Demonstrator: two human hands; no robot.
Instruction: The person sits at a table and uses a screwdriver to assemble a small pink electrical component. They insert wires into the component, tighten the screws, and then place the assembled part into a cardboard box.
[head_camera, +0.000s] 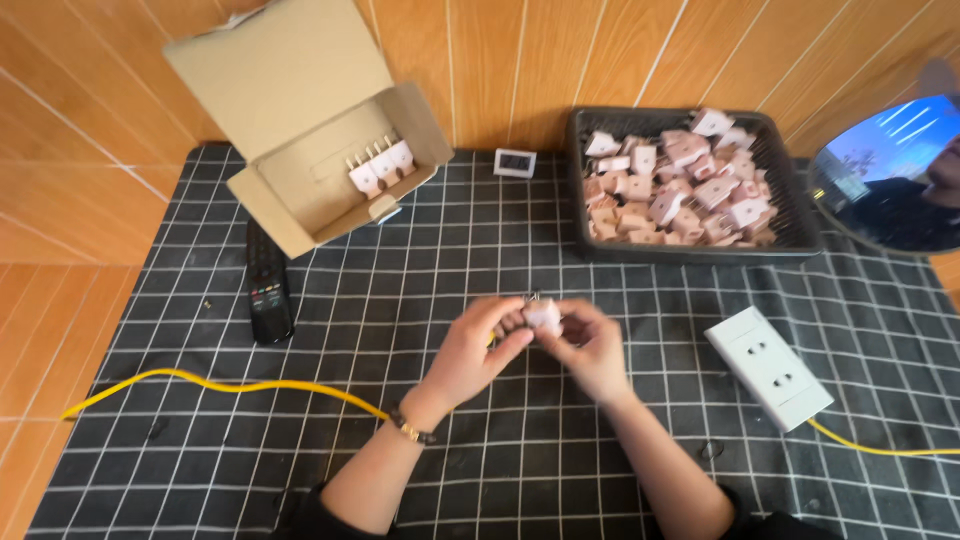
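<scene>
At the centre of the frame both hands meet over a small pale pink plug adapter, which sits pinched between their fingertips just above the surface, a black cloth with a white grid. The left hand, a bracelet at its wrist, grasps the adapter from the left side with thumb and forefinger, while the right hand curls round it from the right; something thin and metallic shows at its top edge, though it is too small to tell whether that is a prong or a separate piece. The work in hand looks like fitting or checking this one adapter, held up for fine finger work rather than resting on the cloth. In the upper right stands a dark mesh basket heaped with many like pieces, and in the upper left an open cardboard box holds a short row of adapters set upright. A white power strip with a yellow cable lies at the right, well apart from the hands, and a black remote control lies by the box. Any next move with the adapter would call for a steady pinch from one hand, so that the other can free itself without the small piece slipping.
</scene>
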